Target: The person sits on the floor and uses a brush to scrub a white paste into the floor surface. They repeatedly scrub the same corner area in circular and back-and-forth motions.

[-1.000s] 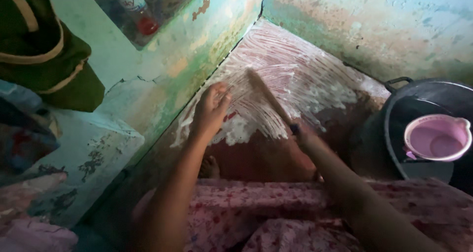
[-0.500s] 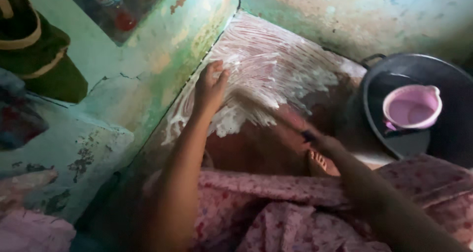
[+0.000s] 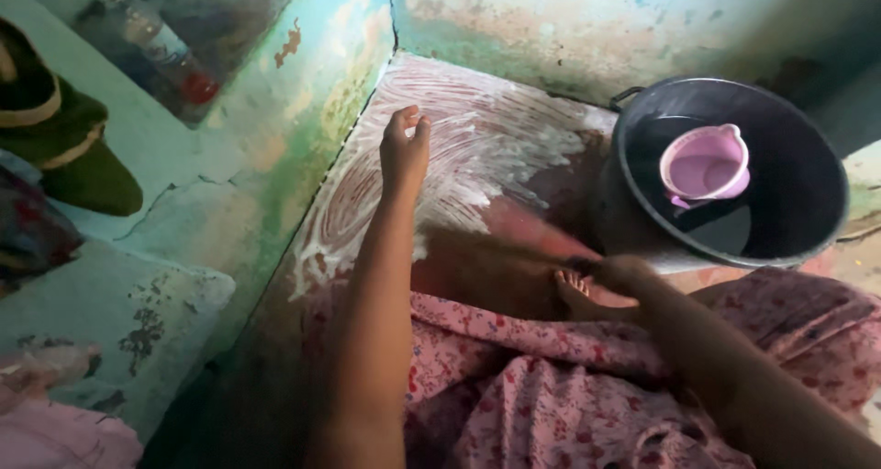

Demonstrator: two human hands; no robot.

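Here right hand (image 3: 624, 272) fingers clench a bristly broom (image 3: 496, 247); left hand (image 3: 404, 152), fingers released, presses the soapy floor (image 3: 514, 134).

Person, seen from above. Both arms were bare from the upper arm down, without sleeves, rings, bangles or watch. The left hand (image 3: 404, 152) lay toward 12 o'clock, the right hand (image 3: 624, 273) toward 3 o'clock. A pink garment (image 3: 551, 386) with a small dark-red flower print covered the lap at 6 o'clock. One bare foot (image 3: 576, 290) showed at its upper edge.

Dim indoor light, brighter toward upper right, motion blur, shadowed foreground
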